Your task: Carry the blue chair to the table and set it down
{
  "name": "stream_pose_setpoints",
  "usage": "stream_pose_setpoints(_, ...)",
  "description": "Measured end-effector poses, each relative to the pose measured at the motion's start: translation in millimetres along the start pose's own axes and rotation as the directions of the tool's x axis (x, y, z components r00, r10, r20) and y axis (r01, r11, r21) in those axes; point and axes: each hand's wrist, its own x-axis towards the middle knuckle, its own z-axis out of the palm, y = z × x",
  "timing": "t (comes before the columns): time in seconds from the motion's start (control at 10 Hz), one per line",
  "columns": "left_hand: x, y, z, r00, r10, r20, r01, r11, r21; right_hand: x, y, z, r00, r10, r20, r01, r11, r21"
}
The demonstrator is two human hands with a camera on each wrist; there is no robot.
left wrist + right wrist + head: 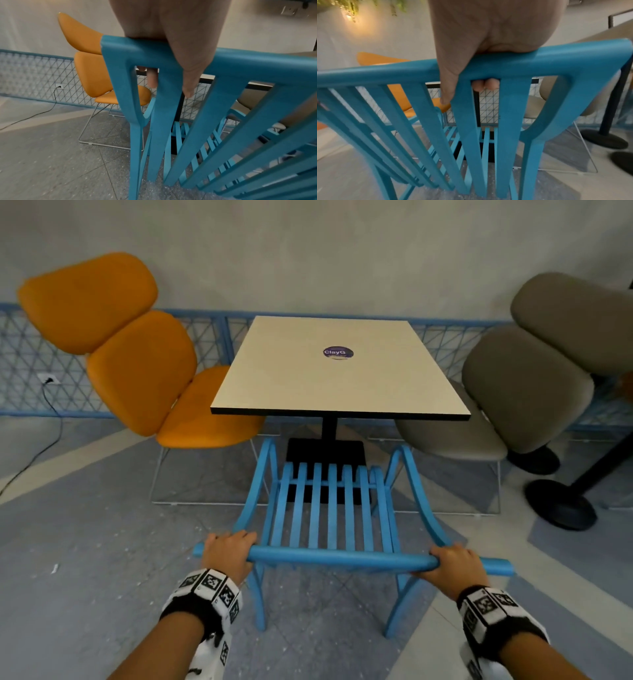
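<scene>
Both hands hold the top rail of the blue chair (pixel 329 508): the left hand (pixel 228 549) wraps the rail near its left end, the right hand (pixel 452 563) near its right end, fingers curled over the far side and thumbs on the near side. The chair faces the worktop (pixel 339 368), its seat front just short of the worktop's near edge, above the black base (pixel 325 451). An orange chair (pixel 137 364) stands left of the worktop, a grey chair (pixel 527 392) to its right.
</scene>
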Motion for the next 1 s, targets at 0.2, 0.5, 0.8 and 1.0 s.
stream_pose_setpoints(0.2,-11,0,2,0.997,0.078,0.009,-0.078,0.997,-0.006,-1,8,2,0.998,-0.004,0.066,0.007,0.999,-0.048)
stream_pose_setpoints(0.5,-22,21,10,0.995,0.092,-0.026,-0.092,0.996,0.005,-3,33,8,0.999,-0.003,-0.039,0.003,1.0,-0.006)
stream_pose_setpoints(0.8,-19,20,-6,1.0,0.0,0.0,0.0,0.997,-0.078,-1,22,9,0.994,-0.022,-0.109,0.025,0.999,0.027)
stream_pose_setpoints(1.0,-30,19,-8,0.985,0.138,-0.108,-0.132,0.989,0.058,-9,16,-4,1.0,-0.025,-0.015,0.025,0.999,0.049)
